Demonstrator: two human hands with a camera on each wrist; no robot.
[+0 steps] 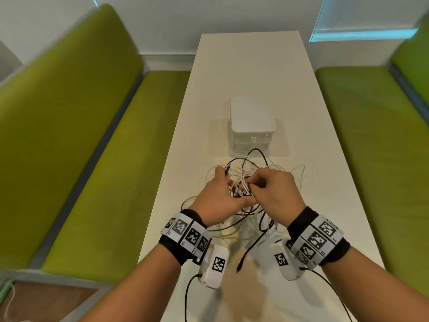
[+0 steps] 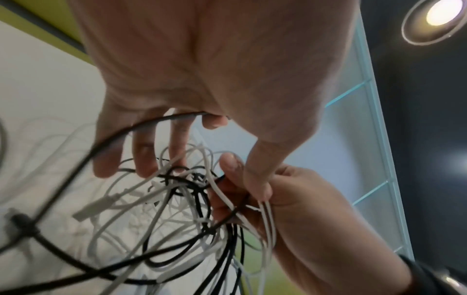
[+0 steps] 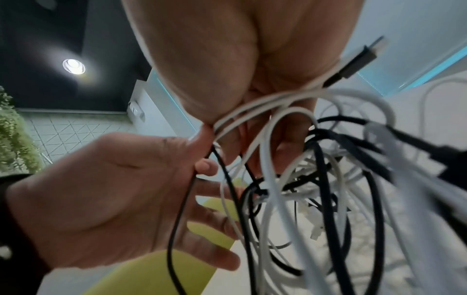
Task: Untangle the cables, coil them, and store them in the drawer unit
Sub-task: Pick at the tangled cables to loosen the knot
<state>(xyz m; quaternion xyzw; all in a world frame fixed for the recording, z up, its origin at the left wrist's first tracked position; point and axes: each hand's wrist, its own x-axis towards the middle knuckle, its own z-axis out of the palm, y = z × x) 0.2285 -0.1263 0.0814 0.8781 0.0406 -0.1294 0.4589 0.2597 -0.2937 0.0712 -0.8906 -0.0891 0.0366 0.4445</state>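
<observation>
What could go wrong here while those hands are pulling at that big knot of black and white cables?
1. The right hand pinches several white strands at once; pulling them together could tighten the cable tangle rather than loosen it.
2. A black cable end dangles near the table edge; loose loops could slide off or snag on the wrist gear.
3. The tangle lies right before the drawer unit; a hard tug by the left hand might drag cables against it and shift it.
</observation>
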